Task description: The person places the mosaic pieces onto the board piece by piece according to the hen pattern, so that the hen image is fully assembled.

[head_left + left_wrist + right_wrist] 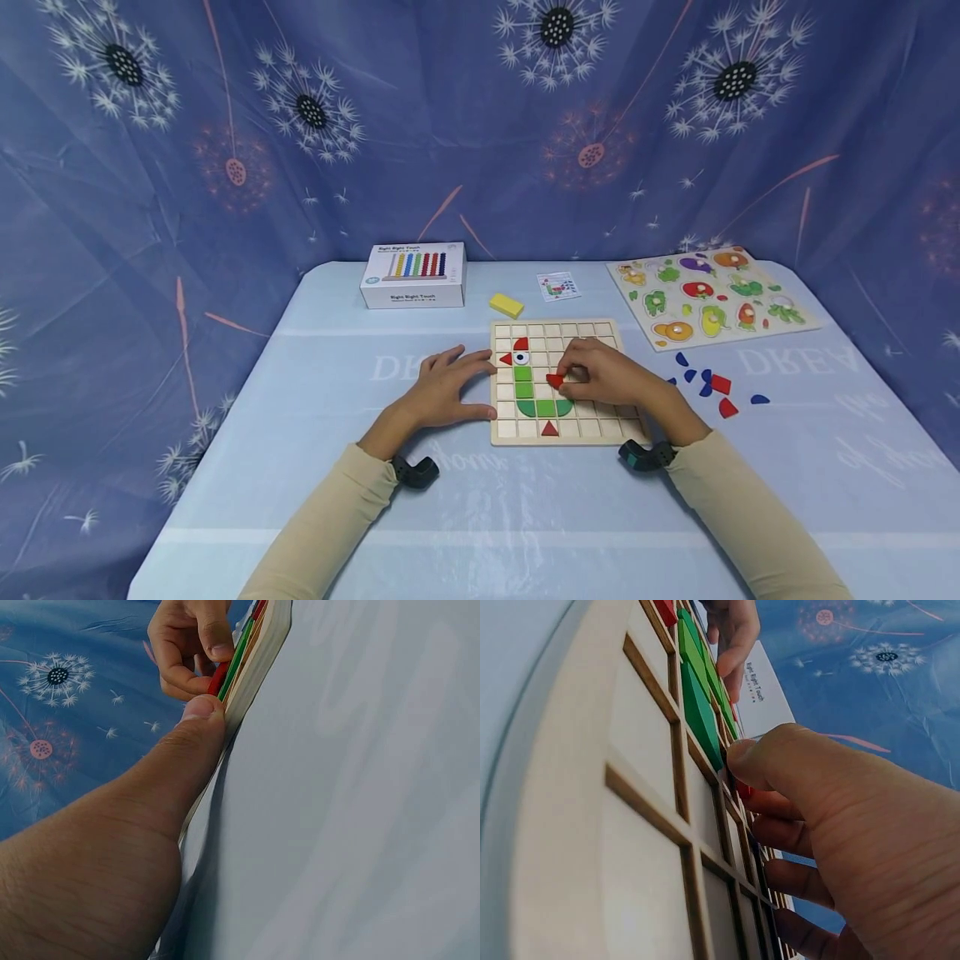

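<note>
A wooden grid board (592, 428) lies on the table with flat shaped pieces set in its squares. Green squares (522, 389), dark green rounded pieces (527, 408), a white eye piece (521, 357) and red pieces (521, 343) form a curved figure. A red triangle (550, 428) sits in the bottom row. Over the middle of the board my right hand (611, 375) pinches a small red puzzle piece (554, 381), partly hidden by the fingers. My left hand (447, 390) has its fingers spread along the board's left edge, the thumb (201, 709) right at the rim.
Loose blue pieces (760, 399) and red pieces (721, 383) are scattered right of the board. Behind it are a yellow block (507, 305), a small picture card (558, 286) and a white box (414, 293). A vegetable puzzle board (637, 308) lies at the back right.
</note>
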Tool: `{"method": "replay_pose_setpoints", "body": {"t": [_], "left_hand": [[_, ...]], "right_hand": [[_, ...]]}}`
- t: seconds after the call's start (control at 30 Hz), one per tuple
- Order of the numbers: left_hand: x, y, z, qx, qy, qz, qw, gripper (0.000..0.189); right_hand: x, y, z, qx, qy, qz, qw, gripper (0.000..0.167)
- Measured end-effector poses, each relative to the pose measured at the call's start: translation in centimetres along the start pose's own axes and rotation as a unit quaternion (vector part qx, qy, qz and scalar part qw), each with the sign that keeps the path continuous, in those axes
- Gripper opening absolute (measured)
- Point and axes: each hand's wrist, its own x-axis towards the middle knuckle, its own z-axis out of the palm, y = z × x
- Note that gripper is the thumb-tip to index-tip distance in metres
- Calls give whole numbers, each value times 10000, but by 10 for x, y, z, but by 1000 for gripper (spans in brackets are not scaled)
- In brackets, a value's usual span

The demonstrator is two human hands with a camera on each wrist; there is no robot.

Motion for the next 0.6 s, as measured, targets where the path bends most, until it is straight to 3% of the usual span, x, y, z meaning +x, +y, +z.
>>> {"method": "replay_pose_setpoints", "body": {"t": [0.6], "left_hand": [[0, -1, -2, -110, -14, 70, 9999, 74]], "right_hand": [[4, -17, 3, -311, -97, -68, 9994, 14]]}}
